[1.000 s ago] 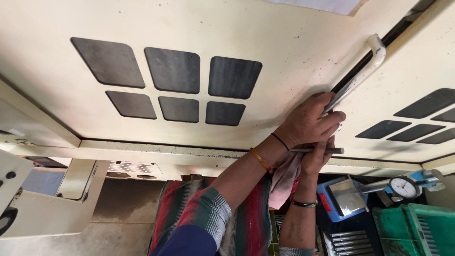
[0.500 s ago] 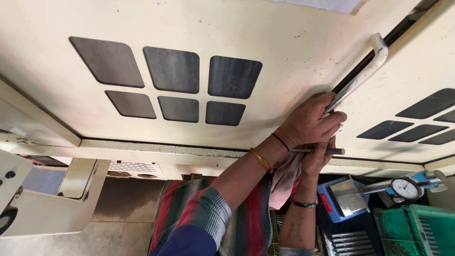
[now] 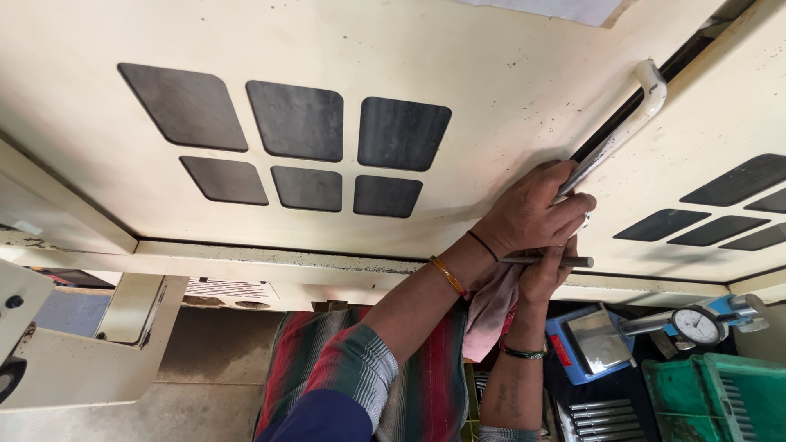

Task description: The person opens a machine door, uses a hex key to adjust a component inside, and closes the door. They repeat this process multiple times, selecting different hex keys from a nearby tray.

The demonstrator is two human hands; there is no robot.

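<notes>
Handle [image 3: 624, 124] on cream door [image 3: 491, 74], long axis slanting from upper right down to lower left. Gripped at its lower end by left hand [image 3: 532, 214], fingers wrapped around. Right hand [image 3: 547, 270] just beneath, clenched on thin rod [image 3: 573, 261] lying near level, tip pointing right, with pink cloth [image 3: 490, 309] hanging below. Dial gauge [image 3: 696, 326] and green crate [image 3: 720, 401] lower right.

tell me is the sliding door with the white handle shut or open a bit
Open a bit: a dark gap runs beside the white handle, which the left hand grips.
</notes>
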